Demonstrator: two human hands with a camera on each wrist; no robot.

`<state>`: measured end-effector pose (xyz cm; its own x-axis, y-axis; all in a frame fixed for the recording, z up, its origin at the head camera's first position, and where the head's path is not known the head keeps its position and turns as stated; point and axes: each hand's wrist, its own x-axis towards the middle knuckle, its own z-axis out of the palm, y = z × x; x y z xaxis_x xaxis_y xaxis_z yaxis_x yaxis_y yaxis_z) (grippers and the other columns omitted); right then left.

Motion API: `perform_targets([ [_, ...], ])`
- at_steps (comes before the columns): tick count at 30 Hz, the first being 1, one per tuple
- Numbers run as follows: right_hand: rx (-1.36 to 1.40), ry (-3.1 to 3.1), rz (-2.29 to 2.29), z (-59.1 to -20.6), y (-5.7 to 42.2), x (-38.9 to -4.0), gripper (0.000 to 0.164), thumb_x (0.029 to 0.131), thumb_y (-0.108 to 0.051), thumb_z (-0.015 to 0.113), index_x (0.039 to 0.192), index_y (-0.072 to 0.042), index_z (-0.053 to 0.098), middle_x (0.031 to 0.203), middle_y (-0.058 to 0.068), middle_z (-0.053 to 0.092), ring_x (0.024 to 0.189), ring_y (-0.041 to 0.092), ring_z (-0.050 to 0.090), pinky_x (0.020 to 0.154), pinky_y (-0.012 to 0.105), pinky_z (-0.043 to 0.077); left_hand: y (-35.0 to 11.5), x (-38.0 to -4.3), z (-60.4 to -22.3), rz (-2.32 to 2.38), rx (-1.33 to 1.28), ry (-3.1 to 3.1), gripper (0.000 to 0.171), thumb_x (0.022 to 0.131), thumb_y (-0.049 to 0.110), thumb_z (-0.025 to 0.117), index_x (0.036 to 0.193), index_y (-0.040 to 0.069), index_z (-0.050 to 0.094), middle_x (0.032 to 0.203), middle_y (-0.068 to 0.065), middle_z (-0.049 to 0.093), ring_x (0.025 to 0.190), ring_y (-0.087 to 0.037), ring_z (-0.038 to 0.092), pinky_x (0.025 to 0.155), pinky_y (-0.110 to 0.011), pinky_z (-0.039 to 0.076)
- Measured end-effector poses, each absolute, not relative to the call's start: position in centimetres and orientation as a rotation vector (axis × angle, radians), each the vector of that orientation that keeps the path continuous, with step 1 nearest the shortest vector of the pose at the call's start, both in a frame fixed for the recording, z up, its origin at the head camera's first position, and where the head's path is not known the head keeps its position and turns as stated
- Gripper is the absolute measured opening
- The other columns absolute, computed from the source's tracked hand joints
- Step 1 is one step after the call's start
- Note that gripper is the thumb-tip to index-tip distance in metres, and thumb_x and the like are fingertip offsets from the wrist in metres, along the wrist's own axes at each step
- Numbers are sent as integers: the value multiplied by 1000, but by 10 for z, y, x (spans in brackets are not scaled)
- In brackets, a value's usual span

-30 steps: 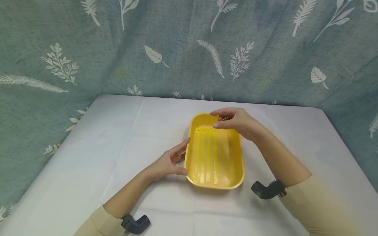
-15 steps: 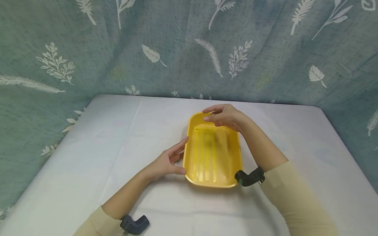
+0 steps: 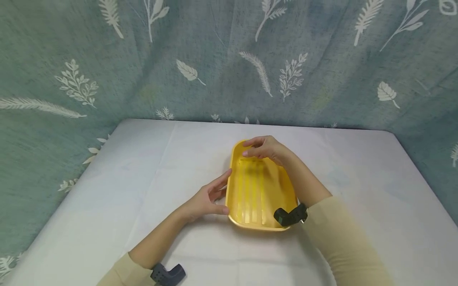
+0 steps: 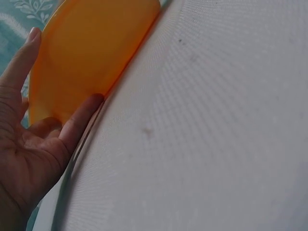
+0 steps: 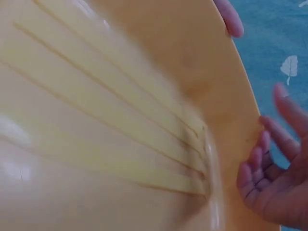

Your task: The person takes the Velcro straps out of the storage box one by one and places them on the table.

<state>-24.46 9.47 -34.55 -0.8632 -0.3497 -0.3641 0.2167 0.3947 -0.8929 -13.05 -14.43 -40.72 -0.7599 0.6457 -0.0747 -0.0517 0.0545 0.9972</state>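
Note:
A yellow plastic tray [image 3: 255,228] with rounded corners stands on the table, its long side running away from me. Several flat, brighter yellow strips [image 3: 254,198] lie lengthwise on its floor. My left hand [image 3: 202,202] touches the tray's left outer wall, thumb near the front corner and fingers spread farther back. In the left wrist view, the fingertips meet the orange-looking tray wall [image 4: 91,48]. Over the tray's far end is my right hand [image 3: 266,149], fingers loosely bent and thumb apart. The right wrist view shows nothing between that hand's fingers [image 5: 288,110].
A white cloth [image 3: 171,155] covers the table. Behind and beside it hangs a green-blue curtain [image 3: 222,87] with white leaf prints. Dark wrist devices sit on my left [image 3: 167,274] and right sleeves; the right device [image 3: 288,216] overlaps the tray's near right corner.
My right hand and forearm have shifted left over the far end of the tray. The left hand and the tray stay in place; the head view shifts slightly.

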Motion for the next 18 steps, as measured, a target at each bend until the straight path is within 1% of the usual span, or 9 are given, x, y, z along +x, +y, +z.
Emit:
perform_targets([
  [2,-157,2171,-1463,-352,94,-243,44,81,-18,76,122,-7,63,84,-1,57,77,16,48,76,31,45,-143,-131,-408,1770,603,1810,102,76,11,80,153,20,13,159,-3,14,140,-30,30,109,-36,35],
  [4,-191,2188,-1470,-359,93,-242,46,80,-18,77,122,-7,63,79,-1,53,72,15,46,68,27,41,-143,-131,-409,1779,608,1805,103,76,12,80,153,19,13,159,-3,14,140,-30,30,108,-35,36],
  [7,-224,2215,-1500,-368,91,-241,48,77,-16,79,121,-5,63,74,1,49,68,16,43,61,25,36,-143,-131,-410,1780,618,1801,104,75,15,81,153,19,12,159,-3,13,140,-30,29,108,-34,36],
  [9,-241,2255,-1481,-372,89,-241,49,76,-15,81,120,-5,63,77,2,49,69,16,43,60,24,35,-143,-131,-410,1784,626,1793,105,75,17,81,153,18,12,159,-4,13,140,-31,29,108,-34,36],
  [12,-288,2381,-1323,-375,86,-241,52,72,-18,83,119,-7,64,84,4,52,75,17,45,62,22,36,-143,-131,-411,1784,638,1792,106,75,20,82,153,18,11,159,-5,13,140,-32,29,109,-35,35],
  [16,-354,2516,-1112,-378,83,-240,56,69,-23,85,119,-8,65,98,7,59,88,19,48,70,23,40,-143,-132,-412,1785,627,1804,104,75,16,81,153,19,12,159,-2,13,141,-30,27,109,-34,34],
  [18,-362,2537,-1073,-379,82,-240,57,69,-23,86,120,-8,65,100,8,60,90,20,48,72,24,41,-142,-132,-413,1784,619,1809,104,75,15,81,153,20,13,159,-1,13,141,-29,27,109,-33,34],
])
